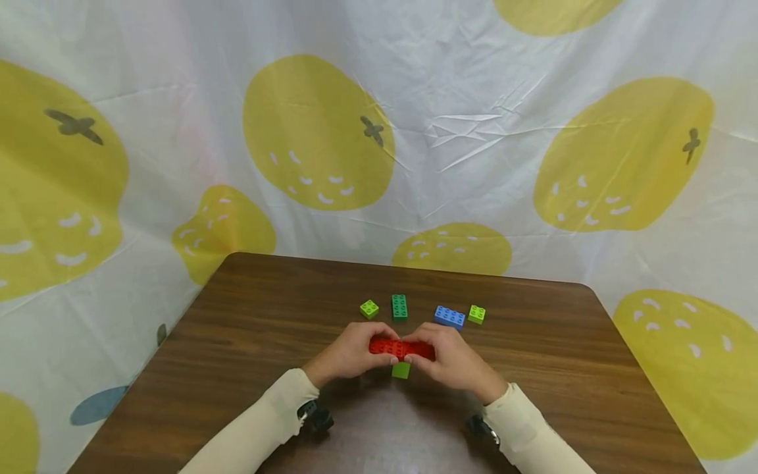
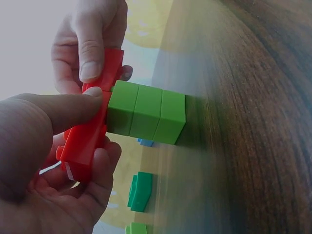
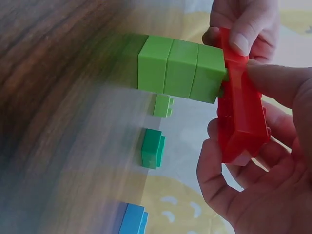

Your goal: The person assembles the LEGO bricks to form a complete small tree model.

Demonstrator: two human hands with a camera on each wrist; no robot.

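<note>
My left hand (image 1: 354, 349) grips a red brick (image 2: 84, 142), thumb on the near side and fingers curled behind. Another red brick (image 3: 243, 109) is held the same way by my right hand (image 1: 449, 359). The two red bricks meet end to end above a stack of lime green bricks (image 1: 401, 370), three high, standing upright on the table. In the right wrist view, green studs show in a narrow gap between the top of the stack and the red bricks. Both thumbs lie close together near the joint.
Behind the hands on the brown wooden table (image 1: 266, 309) lie a small lime brick (image 1: 369, 309), a dark green brick (image 1: 399, 307), a blue brick (image 1: 449, 316) and another small lime brick (image 1: 476, 314). A lemon-print curtain (image 1: 450, 145) hangs beyond the table's far edge.
</note>
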